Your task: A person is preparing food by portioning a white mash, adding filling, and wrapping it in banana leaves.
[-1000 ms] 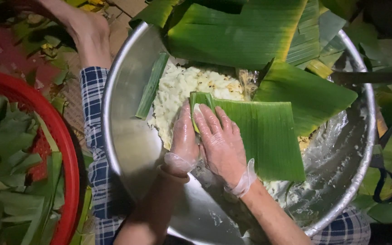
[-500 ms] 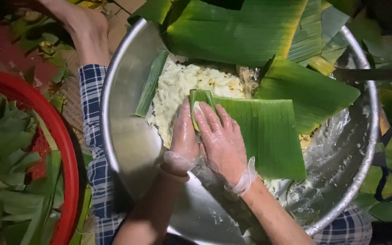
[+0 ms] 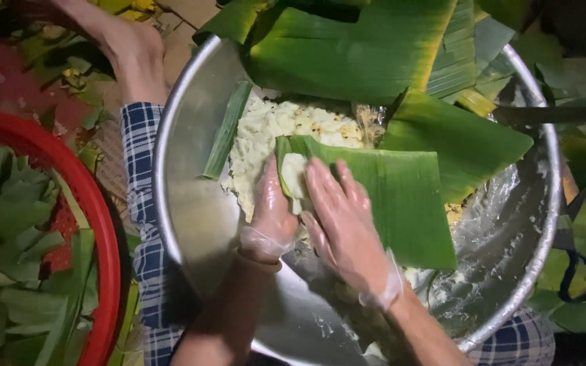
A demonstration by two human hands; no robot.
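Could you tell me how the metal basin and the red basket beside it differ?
The metal basin is shiny silver and holds pale mash and broad banana leaves; both gloved hands work inside it. The red basket is plastic-looking, lies to its left, holds smaller loose green leaves, and no hand touches it. Both are round and wide.

You are looking down at a home-style food-preparation spot set low, seemingly on the ground, rather than a fitted kitchen. A wide steel basin (image 3: 191, 203) of pale sticky mash (image 3: 272, 132) sits in front of you, ringed by cut banana leaves (image 3: 354, 51). A red plastic basket (image 3: 100, 224) piled with more green leaves stands just beside it. A patterned mat (image 3: 8, 88) strewn with leaf scraps and a pair of scissors (image 3: 574, 271) at the right edge complete the setting.
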